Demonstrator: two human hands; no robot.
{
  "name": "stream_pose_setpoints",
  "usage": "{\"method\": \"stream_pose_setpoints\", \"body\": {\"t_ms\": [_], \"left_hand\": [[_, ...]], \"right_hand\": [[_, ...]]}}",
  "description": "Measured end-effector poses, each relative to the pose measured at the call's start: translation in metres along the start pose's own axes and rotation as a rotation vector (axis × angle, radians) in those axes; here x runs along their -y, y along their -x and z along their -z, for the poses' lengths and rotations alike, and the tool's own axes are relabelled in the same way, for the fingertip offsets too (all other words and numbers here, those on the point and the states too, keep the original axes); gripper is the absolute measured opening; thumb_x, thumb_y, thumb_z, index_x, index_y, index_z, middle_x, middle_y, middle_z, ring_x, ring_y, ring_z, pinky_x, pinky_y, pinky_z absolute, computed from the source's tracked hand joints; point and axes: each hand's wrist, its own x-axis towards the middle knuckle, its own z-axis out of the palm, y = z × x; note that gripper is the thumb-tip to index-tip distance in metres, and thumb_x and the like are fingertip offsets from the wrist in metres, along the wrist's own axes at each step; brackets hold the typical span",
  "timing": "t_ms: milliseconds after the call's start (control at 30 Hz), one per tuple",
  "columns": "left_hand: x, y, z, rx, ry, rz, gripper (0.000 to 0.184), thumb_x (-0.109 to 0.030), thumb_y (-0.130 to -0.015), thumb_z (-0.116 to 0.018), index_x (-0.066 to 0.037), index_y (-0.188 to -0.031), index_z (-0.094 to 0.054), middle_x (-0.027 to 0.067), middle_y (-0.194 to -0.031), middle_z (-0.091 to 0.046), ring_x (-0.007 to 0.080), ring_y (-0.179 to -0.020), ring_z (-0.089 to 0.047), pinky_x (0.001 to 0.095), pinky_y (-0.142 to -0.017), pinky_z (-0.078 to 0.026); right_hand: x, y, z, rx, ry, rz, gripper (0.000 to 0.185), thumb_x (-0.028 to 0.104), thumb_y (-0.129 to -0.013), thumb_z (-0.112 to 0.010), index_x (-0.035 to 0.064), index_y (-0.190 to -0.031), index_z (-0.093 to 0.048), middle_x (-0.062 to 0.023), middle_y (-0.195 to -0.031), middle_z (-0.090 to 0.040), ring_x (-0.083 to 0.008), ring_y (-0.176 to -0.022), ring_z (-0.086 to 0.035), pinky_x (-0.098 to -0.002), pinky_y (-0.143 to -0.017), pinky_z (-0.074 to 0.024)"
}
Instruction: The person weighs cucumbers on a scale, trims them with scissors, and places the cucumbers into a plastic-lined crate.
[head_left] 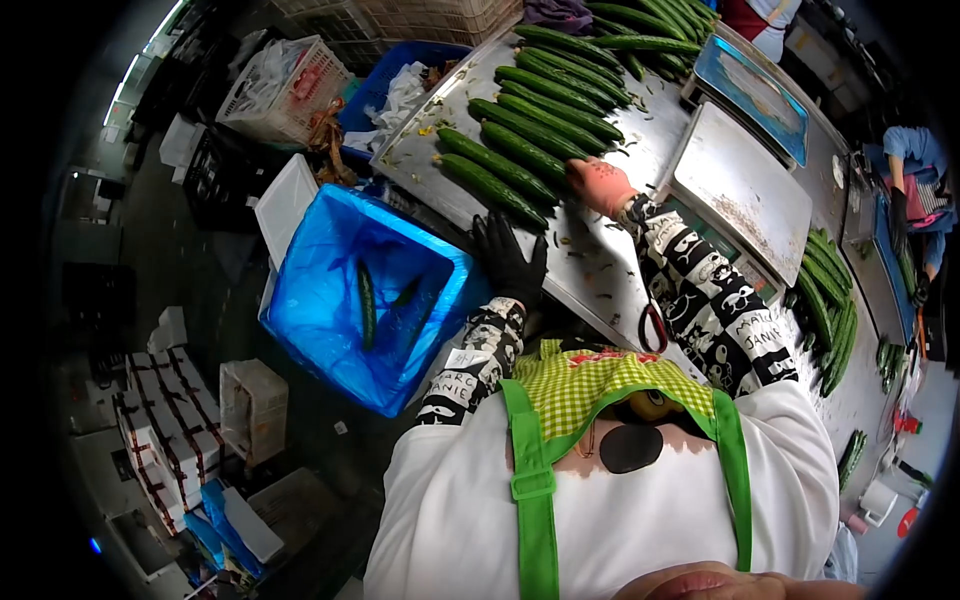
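Right hand (600, 187): fingers curled in at the ends of the cucumbers (522, 150); I cannot tell whether they pinch one. Left hand (508, 262): black-gloved fingers slightly spread at the tabletop (590, 285) edge, near the lowest cucumber. The cucumbers lie side by side; beyond the left hand stands the blue-lined bin (300, 250). Risk noted: a sideways push could roll the edge cucumber off. Red-handled scissors (653, 328) near my right forearm could snag the sleeve.
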Motion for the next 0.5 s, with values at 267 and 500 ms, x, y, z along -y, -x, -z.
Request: {"method": "stream_pose_setpoints", "body": {"t_ms": [267,500], "left_hand": [[-0.002,-0.01,0.031,0.188,0.002,0.006,0.071,-0.049,-0.085,-0.064,0.004,-0.132,-0.057,0.0237,-0.146,-0.047,0.0466,-0.147,-0.023,0.067,-0.118,-0.01],[0.013,-0.006,0.029,-0.006,0.383,0.007,0.021,-0.026,-0.082,-0.078,-0.006,-0.086,-0.071,0.0146,-0.124,-0.063,0.0392,-0.139,-0.041,0.0623,-0.117,-0.018]], "right_hand": [[0.002,0.047,0.05,0.497,0.515,-0.047,0.034,0.039,-0.086,-0.064,0.0166,-0.111,-0.07,-0.01,-0.109,-0.071,-0.033,-0.102,-0.067,-0.0418,-0.086,-0.0568],[0.0,0.0,-0.002,0.189,0.125,-0.092,0.045,0.044,-0.089,-0.066,0.004,-0.109,-0.063,-0.0192,-0.106,-0.068,-0.0351,-0.101,-0.066,-0.0436,-0.086,-0.0547]]}}
